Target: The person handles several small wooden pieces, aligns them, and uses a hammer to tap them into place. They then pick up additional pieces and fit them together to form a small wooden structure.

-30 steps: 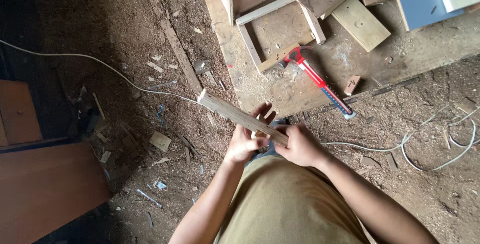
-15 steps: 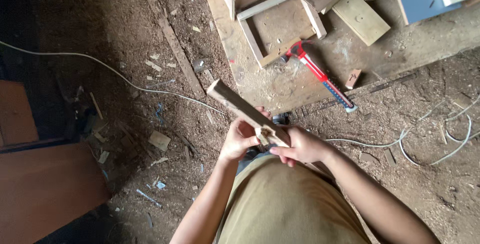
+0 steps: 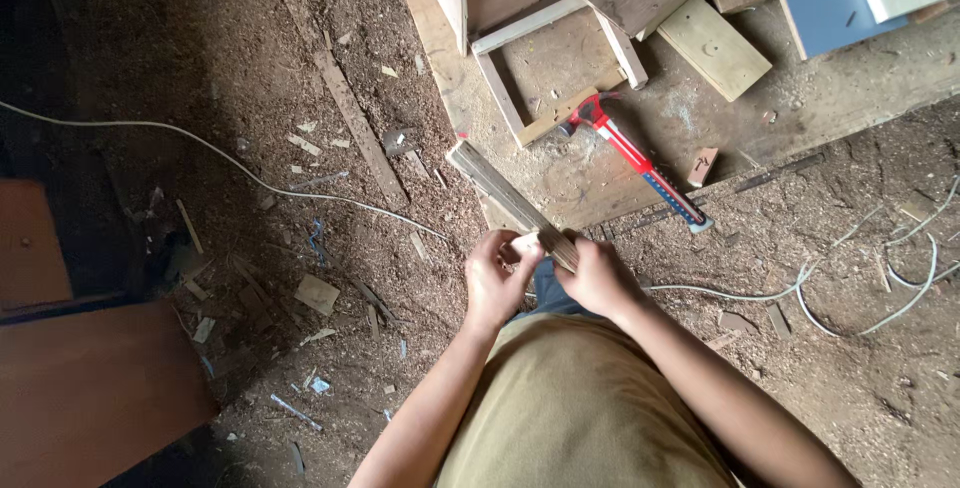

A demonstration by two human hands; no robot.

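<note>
since half a second ago, the wooden strip point(image 3: 510, 198) has swung more upright in the view, its far end now pointing up toward the wooden frame point(image 3: 545, 68) instead of out to the left. both hands meet at its near end, close to the person's waist. left hand point(image 3: 495, 283) is curled around the near end, fingers closed on the wood, with a small pale piece pinched near the fingertips; what that piece is cannot be told. right hand point(image 3: 597, 278) is clenched around the same end from the other side. the strip is held in the air above the sawdust-covered floor point(image 3: 300, 248), not resting on anything. a red-handled hammer point(image 3: 640, 163) lies untouched on a plank point(image 3: 800, 108) beyond the hands. a white cable point(image 3: 200, 143) trails across the floor to the left. judging from this, the strip is only in hand and being handled; nothing shows it joined to anything yet, and the hammer has not been picked up.
</note>
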